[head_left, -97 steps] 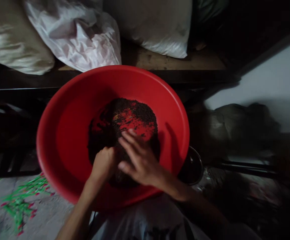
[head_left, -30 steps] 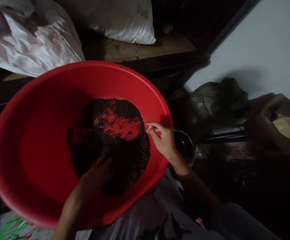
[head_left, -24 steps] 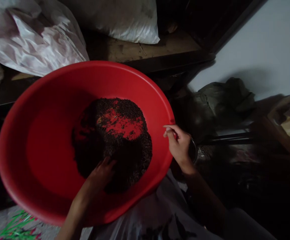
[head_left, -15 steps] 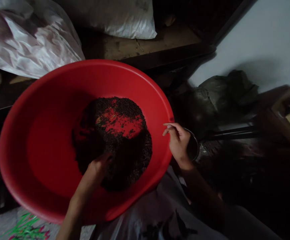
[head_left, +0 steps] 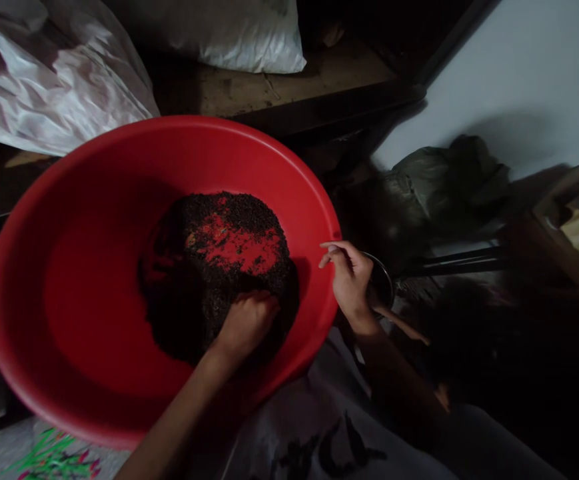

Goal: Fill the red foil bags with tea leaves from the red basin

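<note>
A large red plastic basin (head_left: pixel 94 280) fills the middle of the view. Dark, fine, dry-looking bits, perhaps tea leaves or seeds (head_left: pixel 254 212), lie in a ring on its floor, with red showing through in the centre. My left hand (head_left: pixel 252 317) is down among the bits, knuckles up and fingers curled under; its fingertips and anything in them are hidden. At the basin's right edge, my right hand (head_left: pixel 352 277) grips the rim, thumb and fingers bent over it.
White sacks (head_left: pixel 59 80) rest on a wooden shelf (head_left: pixel 249 93) behind the basin. Beyond my right hand is a round dark pan (head_left: pixel 382 283) with what looks like a wooden handle. A dark bag (head_left: pixel 449 180) leans by the wall. Floral cloth (head_left: pixel 54 453) shows at lower left.
My left hand has moved right and slightly away across the dark bits, its fingers now curled under. My right hand stays at the rim. The whole view has shifted slightly.
</note>
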Demonstrator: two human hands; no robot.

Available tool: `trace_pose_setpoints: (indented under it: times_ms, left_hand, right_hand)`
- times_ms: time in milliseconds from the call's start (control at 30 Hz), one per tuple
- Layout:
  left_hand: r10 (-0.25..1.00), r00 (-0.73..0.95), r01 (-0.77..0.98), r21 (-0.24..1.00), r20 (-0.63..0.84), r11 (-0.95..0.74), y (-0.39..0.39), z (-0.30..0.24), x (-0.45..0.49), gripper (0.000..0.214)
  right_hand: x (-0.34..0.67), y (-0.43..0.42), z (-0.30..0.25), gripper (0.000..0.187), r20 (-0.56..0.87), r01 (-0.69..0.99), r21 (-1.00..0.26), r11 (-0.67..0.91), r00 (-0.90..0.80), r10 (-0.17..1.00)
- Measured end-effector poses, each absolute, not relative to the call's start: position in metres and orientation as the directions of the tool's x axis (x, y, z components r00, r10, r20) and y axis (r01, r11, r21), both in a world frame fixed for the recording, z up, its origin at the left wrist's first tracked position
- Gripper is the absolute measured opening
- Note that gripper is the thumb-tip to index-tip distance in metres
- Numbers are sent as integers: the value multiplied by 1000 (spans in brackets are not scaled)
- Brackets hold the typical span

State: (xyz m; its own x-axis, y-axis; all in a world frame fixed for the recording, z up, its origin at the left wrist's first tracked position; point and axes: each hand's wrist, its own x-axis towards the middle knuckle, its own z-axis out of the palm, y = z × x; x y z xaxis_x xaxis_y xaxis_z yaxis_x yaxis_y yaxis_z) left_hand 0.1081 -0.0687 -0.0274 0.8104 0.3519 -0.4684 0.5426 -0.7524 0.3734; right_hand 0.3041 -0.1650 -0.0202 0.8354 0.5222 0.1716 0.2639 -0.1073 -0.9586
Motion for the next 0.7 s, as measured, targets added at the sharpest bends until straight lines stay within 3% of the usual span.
trace_pose_setpoints:
  times_ms: [333,533,700]
  left_hand:
    - [407,676,713,406,-614,-572,-92,-68,151,23]
    - [410,716,695,630,-565,-347,-80,-59,138,20]
    - [530,700,586,809,-478,-43,-67,-44,117,23]
  right_hand:
    - [304,-165,-19,24,168,269,-955,-121,834,526]
    - [304,-164,-15,22,185,281,-954,-104,826,533]
    - [302,-164,-10,22,166,276,-951,-137,835,525]
